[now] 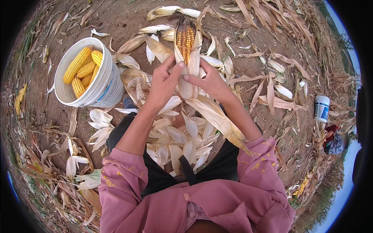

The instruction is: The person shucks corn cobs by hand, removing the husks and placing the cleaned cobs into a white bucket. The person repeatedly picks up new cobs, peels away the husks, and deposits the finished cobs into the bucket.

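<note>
Both hands grip one ear of corn in front of me, its dark silk end pointing away. Its pale husk is parted at the top, so orange-yellow kernels show, while the lower part stays wrapped. My left hand holds the left side, thumb pressed on the husk. From the right, my right hand grips it, its thumb close to the left one. A long peeled husk leaf hangs down across my right forearm. The ear's base is hidden in the husk.
A white plastic bucket with several husked corn cobs stands at left. Loose husks are heaped between my legs. Dry stalks and husks litter the soil. Far right are a smaller bucket and another person.
</note>
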Demonstrator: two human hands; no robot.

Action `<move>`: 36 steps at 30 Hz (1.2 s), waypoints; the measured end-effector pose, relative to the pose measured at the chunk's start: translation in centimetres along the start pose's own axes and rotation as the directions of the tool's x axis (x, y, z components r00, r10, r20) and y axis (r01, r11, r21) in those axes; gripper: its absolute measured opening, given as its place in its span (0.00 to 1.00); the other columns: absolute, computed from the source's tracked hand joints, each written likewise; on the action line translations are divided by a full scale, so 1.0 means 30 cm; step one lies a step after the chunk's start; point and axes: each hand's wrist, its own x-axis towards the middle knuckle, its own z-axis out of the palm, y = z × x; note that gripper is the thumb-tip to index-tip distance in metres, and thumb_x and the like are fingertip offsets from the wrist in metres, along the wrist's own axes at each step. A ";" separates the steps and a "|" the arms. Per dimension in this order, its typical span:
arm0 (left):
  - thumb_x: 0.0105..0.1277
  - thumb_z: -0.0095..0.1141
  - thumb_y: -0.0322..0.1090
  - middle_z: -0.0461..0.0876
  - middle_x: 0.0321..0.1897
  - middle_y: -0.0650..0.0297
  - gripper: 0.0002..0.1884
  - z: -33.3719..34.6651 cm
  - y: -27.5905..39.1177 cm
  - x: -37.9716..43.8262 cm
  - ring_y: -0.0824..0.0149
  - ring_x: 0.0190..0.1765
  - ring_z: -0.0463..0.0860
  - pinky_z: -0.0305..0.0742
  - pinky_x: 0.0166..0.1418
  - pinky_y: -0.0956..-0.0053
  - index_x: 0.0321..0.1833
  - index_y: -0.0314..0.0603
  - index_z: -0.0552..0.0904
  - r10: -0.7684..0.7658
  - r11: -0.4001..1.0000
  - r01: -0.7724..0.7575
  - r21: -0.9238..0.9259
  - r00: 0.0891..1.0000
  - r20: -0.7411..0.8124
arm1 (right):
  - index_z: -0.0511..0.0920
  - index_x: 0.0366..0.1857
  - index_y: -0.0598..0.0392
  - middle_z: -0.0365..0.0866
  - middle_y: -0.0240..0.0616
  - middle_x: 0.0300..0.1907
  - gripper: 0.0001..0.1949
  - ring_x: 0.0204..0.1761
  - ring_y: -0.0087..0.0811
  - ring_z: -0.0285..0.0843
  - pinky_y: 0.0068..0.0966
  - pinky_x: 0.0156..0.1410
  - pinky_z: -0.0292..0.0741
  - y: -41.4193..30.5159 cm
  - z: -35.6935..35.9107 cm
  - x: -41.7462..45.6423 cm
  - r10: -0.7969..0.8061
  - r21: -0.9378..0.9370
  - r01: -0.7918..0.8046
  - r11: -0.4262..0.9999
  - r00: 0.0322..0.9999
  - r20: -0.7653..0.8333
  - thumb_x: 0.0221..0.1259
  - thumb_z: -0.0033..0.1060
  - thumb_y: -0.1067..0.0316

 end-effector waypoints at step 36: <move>0.69 0.44 0.29 0.78 0.29 0.69 0.14 0.013 -0.022 0.001 0.81 0.32 0.69 0.69 0.37 0.82 0.51 0.33 0.79 0.059 0.990 -0.042 0.138 0.991 -0.124 | 0.69 0.57 0.60 0.81 0.50 0.46 0.37 0.49 0.44 0.81 0.32 0.54 0.74 0.007 0.007 -0.008 0.012 -0.304 -0.040 0.952 0.996 -0.094 0.41 0.71 0.51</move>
